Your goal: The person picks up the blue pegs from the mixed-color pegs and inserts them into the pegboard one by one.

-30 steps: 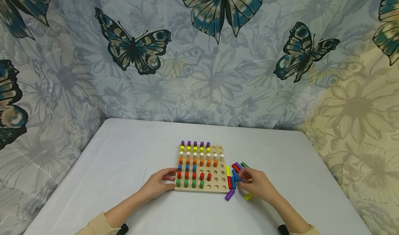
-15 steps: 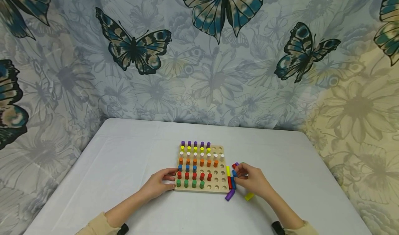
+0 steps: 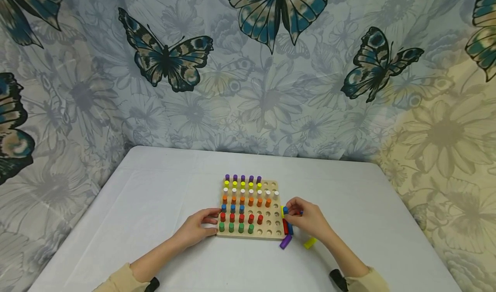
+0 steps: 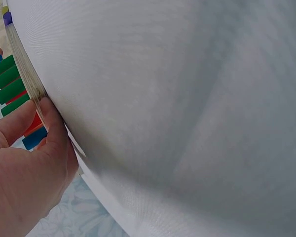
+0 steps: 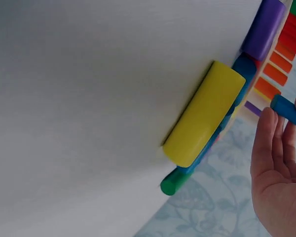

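Note:
A wooden pegboard (image 3: 267, 234) stands on the white table, with rows of purple, yellow, white, orange, blue, red and green pegs upright in its holes. At its left edge my left hand (image 3: 193, 229) grips the board, thumb and fingers on the rim; the left wrist view shows green pegs (image 4: 11, 91) close by. Just off the board's right side, my right hand (image 3: 310, 219) pinches a blue peg (image 5: 288, 112) between thumb and fingers, above the table. Several holes at the right ends of the rows hold no pegs.
Loose pegs lie right of the board: a purple one (image 3: 286, 242), a yellow one (image 3: 310, 243), a red one (image 3: 285, 227) and a blue one (image 3: 290, 228). A green peg (image 5: 170, 183) shows in the right wrist view. Butterfly-patterned cloth hangs behind the table (image 3: 186, 171).
My right hand has picked up the blue peg from the loose pegs and moved left to the board's right edge. The left hand keeps its place.

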Demonstrator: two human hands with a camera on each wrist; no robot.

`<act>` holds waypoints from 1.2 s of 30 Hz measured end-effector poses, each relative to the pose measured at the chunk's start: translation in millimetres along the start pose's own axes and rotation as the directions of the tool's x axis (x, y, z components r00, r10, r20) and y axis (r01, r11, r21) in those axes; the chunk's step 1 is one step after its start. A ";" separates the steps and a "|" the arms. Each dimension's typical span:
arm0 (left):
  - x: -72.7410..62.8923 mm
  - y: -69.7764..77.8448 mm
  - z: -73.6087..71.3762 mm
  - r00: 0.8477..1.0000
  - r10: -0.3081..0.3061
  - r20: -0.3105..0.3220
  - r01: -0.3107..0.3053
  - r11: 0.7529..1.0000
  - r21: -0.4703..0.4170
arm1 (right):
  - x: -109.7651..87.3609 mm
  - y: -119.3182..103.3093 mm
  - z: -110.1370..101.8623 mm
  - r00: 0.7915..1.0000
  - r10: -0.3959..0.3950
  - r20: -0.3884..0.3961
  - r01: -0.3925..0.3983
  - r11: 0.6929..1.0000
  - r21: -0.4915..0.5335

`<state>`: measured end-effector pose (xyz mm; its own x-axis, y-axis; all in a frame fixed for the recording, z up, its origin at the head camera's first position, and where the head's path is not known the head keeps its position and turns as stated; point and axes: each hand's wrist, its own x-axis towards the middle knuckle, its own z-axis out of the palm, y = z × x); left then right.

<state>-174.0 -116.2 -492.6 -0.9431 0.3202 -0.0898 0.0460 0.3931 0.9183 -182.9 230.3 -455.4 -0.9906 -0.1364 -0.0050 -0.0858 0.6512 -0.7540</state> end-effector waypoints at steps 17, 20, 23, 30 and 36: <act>-0.7 2.1 -1.0 1.000 0.000 -0.001 0.000 1.000 0.000 | 16.0 -12.3 13.5 0.995 -0.099 0.020 0.098 0.994 0.044; -1.1 1.9 -1.2 1.000 0.002 0.002 -0.002 1.000 -0.007 | 18.7 -14.3 16.0 0.994 -0.110 0.028 0.109 0.993 0.047; -1.0 0.9 -1.1 1.000 0.002 0.002 -0.002 1.000 -0.010 | 20.9 -16.7 19.3 0.992 -0.117 0.037 0.115 0.992 0.051; 2.3 -1.4 -0.8 1.000 -0.006 0.007 0.006 1.000 -0.004 | 24.1 -23.4 27.7 0.989 -0.141 0.052 0.138 0.989 0.046; 1.9 -1.8 -0.8 1.000 0.002 0.010 -0.002 1.000 -0.017 | 25.9 -28.9 33.7 0.985 -0.163 0.054 0.161 0.986 0.028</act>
<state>-176.2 -116.9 -494.2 -0.9396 0.3297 -0.0919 0.0420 0.3775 0.9250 -202.5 182.8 -455.9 -0.9562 -0.2810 0.0820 -0.2416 0.5997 -0.7629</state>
